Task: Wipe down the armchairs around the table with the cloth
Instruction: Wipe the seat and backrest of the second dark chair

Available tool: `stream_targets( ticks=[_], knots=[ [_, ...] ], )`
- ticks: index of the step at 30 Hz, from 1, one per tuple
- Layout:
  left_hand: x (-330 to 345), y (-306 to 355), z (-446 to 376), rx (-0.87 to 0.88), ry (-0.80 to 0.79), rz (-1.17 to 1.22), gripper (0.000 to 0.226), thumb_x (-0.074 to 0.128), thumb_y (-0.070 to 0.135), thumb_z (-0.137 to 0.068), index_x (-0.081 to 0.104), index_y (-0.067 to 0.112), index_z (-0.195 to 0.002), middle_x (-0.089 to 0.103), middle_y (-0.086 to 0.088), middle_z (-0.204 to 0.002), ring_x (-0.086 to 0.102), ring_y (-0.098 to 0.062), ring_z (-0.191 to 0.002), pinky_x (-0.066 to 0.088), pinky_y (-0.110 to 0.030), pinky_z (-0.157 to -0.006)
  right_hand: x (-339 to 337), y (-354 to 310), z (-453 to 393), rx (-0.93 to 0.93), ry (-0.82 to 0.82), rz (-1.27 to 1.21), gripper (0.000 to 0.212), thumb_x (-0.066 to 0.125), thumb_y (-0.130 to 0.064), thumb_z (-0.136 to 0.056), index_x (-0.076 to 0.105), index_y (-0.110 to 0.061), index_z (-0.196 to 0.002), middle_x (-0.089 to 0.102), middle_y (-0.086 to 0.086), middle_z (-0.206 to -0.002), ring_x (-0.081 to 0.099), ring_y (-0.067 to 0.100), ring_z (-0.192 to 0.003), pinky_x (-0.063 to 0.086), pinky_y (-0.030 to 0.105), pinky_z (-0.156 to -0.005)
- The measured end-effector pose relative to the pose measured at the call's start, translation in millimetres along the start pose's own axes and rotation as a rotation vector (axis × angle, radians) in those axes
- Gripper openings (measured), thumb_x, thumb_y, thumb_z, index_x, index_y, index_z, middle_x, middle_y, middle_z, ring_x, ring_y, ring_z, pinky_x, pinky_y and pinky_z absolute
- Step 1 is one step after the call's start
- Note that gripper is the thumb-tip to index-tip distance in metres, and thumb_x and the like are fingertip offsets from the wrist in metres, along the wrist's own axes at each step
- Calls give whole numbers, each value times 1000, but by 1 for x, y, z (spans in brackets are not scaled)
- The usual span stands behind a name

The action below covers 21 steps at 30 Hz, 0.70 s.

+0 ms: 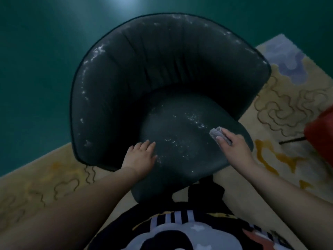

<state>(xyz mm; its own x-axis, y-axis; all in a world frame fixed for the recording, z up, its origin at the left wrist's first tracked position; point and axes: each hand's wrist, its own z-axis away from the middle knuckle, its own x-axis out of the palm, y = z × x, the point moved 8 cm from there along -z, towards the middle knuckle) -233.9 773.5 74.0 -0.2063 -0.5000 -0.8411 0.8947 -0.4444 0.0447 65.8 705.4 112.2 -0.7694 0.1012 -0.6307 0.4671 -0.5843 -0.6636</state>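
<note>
A dark tub armchair (162, 83) stands partly on a patterned cream rug (288, 109), green floor (36, 51) beyond. The left hand (140, 157) rests flat on the seat's near left. The right hand (232, 145) holds a grey cloth (216, 133) against the seat's right edge. A red object (320, 134) sits far right.

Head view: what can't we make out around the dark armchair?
- Dark leather armchair base: hidden under its seat and the person's torso.
- Grey cloth: mostly covered by the right hand.
- Red object: cut off by the right edge.
- Table: not in view.
- Left hand: flat on the seat.
</note>
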Motion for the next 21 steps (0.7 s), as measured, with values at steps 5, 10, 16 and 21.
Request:
stream_targets(
  ticks=[5,10,16,21],
  knots=[
    [24,3,18,-307,29,209,57,28,48,-98,19,26,-150,23,0,-156,25,-24,-140,25,-41,-111,1,-11,-50,-162,-162,174,42,55,-39,-94,53,-32,-135,54,7,-114,52,15,-98,38,25,-83],
    [57,0,49,-489,38,356,55,28,42,-100,19,22,-151,22,-2,-157,25,-24,-140,23,-39,-115,29,-19,-67,-249,-285,224,42,55,-40,-94,50,-36,-136,45,-1,-103,45,2,-81,33,18,-67],
    [117,-15,60,-638,86,479,55,31,41,-100,18,24,-151,20,1,-157,24,-20,-141,22,-34,-114,104,-16,-76,-357,-409,186,42,56,-35,-94,50,-38,-135,44,-13,-99,48,-12,-87,33,3,-68],
    [188,-30,26,-672,99,527,54,31,43,-100,17,30,-151,16,4,-158,20,-21,-142,22,-35,-114,189,5,-88,-438,-452,132,43,57,-31,-94,47,-41,-134,44,-15,-101,44,-25,-87,30,-9,-69]
  ],
)
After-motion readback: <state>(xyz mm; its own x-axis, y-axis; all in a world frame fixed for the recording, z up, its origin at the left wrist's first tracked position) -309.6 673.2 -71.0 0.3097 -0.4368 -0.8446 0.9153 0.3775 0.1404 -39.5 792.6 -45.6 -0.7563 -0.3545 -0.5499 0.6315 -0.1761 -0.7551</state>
